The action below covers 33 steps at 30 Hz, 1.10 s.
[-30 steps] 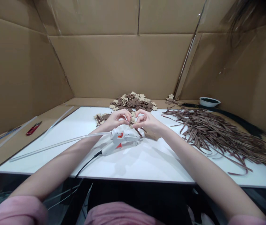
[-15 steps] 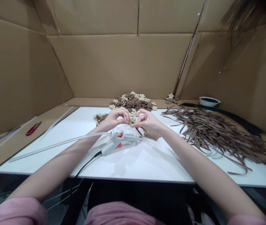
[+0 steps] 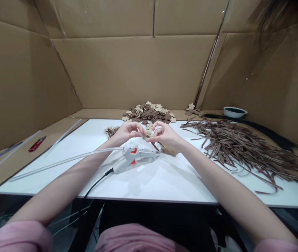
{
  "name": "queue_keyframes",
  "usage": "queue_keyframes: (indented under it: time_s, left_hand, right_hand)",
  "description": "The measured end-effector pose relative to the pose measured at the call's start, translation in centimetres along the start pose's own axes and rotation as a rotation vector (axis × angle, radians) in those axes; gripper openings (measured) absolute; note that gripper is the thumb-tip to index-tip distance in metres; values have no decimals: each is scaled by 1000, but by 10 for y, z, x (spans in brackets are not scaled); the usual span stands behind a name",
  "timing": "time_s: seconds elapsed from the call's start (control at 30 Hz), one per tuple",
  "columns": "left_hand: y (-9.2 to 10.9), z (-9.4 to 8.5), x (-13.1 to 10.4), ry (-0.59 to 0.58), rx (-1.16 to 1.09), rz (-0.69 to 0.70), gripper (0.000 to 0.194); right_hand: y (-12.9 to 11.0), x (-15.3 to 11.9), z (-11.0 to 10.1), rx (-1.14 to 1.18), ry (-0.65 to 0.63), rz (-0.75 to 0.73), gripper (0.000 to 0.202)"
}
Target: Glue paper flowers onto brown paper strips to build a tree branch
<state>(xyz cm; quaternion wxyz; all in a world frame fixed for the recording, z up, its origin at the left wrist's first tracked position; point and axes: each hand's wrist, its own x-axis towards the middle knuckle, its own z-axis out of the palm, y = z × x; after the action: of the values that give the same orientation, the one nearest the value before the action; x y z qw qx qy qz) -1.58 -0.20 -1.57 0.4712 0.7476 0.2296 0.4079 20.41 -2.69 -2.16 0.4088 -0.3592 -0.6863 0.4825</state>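
Between my hands is a small beige flower cutout point(image 3: 147, 137), its rounded petals showing. My left hand point(image 3: 131, 132) pinches its left side with thumb and forefinger. On the other side, the thumb and fingers of my right hand point(image 3: 163, 133) close on the flower's edge. A brown strip point(image 3: 154, 146) hangs below my right fingers; whether it is joined to the flower I cannot tell. Just below my hands a white glue gun point(image 3: 130, 157) with an orange trigger lies on the white board, a long clear glue stick point(image 3: 67, 163) in its back end.
Brown and beige flower cutouts point(image 3: 150, 113) are heaped behind my hands, with a smaller pile point(image 3: 110, 131) at left. Many brown strips point(image 3: 243, 147) spread over the right side. A white bowl point(image 3: 234, 112) stands back right, a red cutter point(image 3: 37, 144) lies left. Cardboard walls point(image 3: 133, 73) surround the board.
My left fingers have shifted very slightly on the flower, and a little more of its petals shows. Otherwise both hands and the glue gun stay in place.
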Motion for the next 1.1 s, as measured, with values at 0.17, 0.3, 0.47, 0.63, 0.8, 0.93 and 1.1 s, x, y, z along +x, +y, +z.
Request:
queue_keyframes:
  time_s: [0.17,0.3,0.47,0.63,0.8,0.93,1.1]
  left_hand:
    - [2,2,-1,42,-25,-38,21]
    - [4,4,-2,54,-53,-71,22]
    - [1,6,-3,43,-118,-108,23]
    - [-4,6,-4,14,-179,-137,25]
    - [-6,2,-2,-64,-309,-143,31]
    - [-4,-1,-1,-21,-416,-72,35]
    - [1,-4,-2,51,-440,-50,37]
  right_hand:
    - [0,0,0,-3,5,-4,48]
    - [0,0,0,-2,21,-4,47]
    - [1,0,1,-2,32,-7,49]
    - [2,1,1,-32,52,1,50]
    - [4,3,0,-58,73,-31,45]
    - [5,4,-1,-96,100,-12,44]
    - [5,5,-3,-118,117,-2,45]
